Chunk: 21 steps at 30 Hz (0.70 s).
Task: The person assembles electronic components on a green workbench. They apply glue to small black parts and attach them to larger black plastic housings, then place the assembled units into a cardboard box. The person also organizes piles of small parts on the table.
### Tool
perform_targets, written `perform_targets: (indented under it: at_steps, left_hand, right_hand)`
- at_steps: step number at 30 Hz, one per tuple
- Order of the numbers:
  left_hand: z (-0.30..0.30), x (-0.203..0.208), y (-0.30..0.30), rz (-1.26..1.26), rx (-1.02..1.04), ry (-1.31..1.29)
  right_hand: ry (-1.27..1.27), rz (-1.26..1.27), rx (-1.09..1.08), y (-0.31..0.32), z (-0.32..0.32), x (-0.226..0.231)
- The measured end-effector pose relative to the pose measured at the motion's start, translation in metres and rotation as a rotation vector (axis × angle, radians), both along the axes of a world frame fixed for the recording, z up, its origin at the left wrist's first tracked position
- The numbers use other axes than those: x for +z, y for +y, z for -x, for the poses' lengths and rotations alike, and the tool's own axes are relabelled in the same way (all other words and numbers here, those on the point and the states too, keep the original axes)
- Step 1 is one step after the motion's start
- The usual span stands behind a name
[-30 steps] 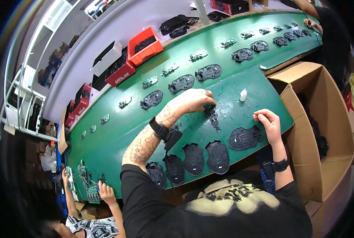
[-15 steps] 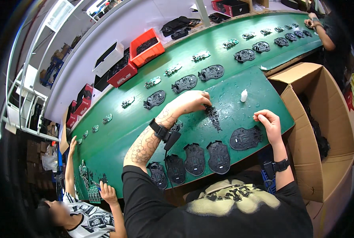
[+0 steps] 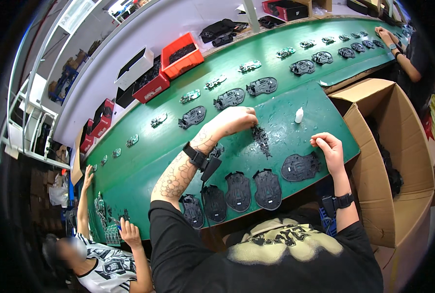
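My left hand (image 3: 237,120) is closed, its fingertips down at the upper end of a pile of small black plastic parts (image 3: 261,140); what sits between the fingers is hidden. To the right, my right hand (image 3: 327,144) hovers with thumb and fingertips pinched together, and anything in them is too small to make out. Beside it a black computer-mouse base shell (image 3: 300,167) lies on the green table. Several more mouse shells (image 3: 267,189) stand in a row along the near edge. A small white bottle (image 3: 299,115) is upright beyond my right hand.
A strip of the green bench (image 3: 168,146) carries mouse shells (image 3: 229,98) and circuit boards (image 3: 190,96). Red bins (image 3: 181,54) of black parts stand behind. An open cardboard box (image 3: 388,161) is at right. Co-workers' hands (image 3: 131,233) work at the left and far right (image 3: 385,36).
My left hand has shifted slightly up at the pile's upper end. My right hand keeps its pinch, nearly in place. The view has moved a little.
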<state>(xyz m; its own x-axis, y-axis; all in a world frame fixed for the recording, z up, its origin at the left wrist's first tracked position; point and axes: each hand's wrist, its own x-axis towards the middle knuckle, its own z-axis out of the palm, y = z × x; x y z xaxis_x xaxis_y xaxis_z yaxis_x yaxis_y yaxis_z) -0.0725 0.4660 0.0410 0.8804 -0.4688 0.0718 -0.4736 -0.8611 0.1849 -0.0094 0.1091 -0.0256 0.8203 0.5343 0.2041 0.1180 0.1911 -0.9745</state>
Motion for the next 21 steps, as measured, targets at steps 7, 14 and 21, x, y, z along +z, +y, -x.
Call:
perform_targets:
  at_steps: [7,14,21]
  left_hand:
    - [0.065,0.049,-0.020,0.283,0.163,-0.330]
    - [0.202,0.018,-0.121,0.275,0.073,-0.167]
    - [0.213,-0.042,-0.159,0.290,0.269,-0.126]
  right_hand:
    - [-0.211,0.083,-0.150,-0.002,0.010,0.000]
    - [-0.678,0.558,-0.300,-0.009,0.084,0.010]
    - [-0.798,0.497,0.041,0.007,0.051,0.021]
